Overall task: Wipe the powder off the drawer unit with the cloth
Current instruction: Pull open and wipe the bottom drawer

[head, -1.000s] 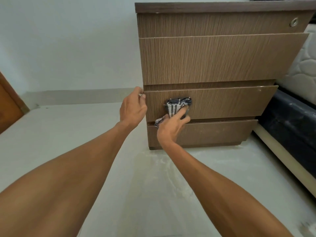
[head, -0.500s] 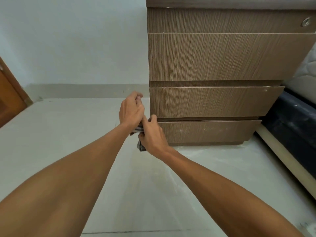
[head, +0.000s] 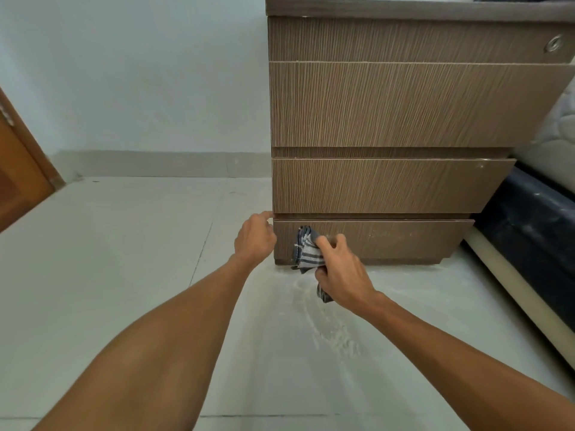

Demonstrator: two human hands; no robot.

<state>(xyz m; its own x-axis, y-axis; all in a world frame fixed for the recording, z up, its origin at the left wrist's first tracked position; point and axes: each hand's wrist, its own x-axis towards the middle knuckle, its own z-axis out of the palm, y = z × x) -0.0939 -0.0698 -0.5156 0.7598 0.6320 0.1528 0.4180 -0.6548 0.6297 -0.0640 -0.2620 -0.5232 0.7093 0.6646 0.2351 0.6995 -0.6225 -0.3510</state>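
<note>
- Cloth (head: pixel 306 251): striped grey and white, bunched, pressing against the left end of the bottom drawer front (head: pixel 389 241) of the drawer unit (head: pixel 404 104); one tail is hanging below the hand toward the floor.
- Right hand (head: pixel 340 272): clenching the cloth, fingers wrapping over the bundle, knuckles facing the camera; it is working at the lower left of the drawer unit.
- Left hand (head: pixel 255 239): resting at the left edge of the drawer unit, level with the gap above the bottom drawer front; fingers are curling loosely and grasping nothing visible, with one fingertip touching the unit's corner.
- Powder (head: pixel 392 233): showing as pale specks and smears along the bottom drawer front, to the right of the cloth.
- Drawer unit: brown wood-grain, standing upright, showing four stacked fronts under a darker top; a round metal lock (head: pixel 553 44) is sitting at the upper right of the top front.
- Floor (head: pixel 124 259): pale tiles, lying in front of the drawer unit; a white dusty streak (head: pixel 329 325) is spreading out from the unit's base toward the camera.
- Wall (head: pixel 140 73): pale, standing behind and left of the drawer unit, with a grey skirting along its foot.
- Door (head: pixel 18 181): orange-brown wood, standing far left of the drawer unit.
- Bed base (head: pixel 535 231): dark, sitting just right of the drawer unit, with a white mattress (head: pixel 557 135) lying above it.
</note>
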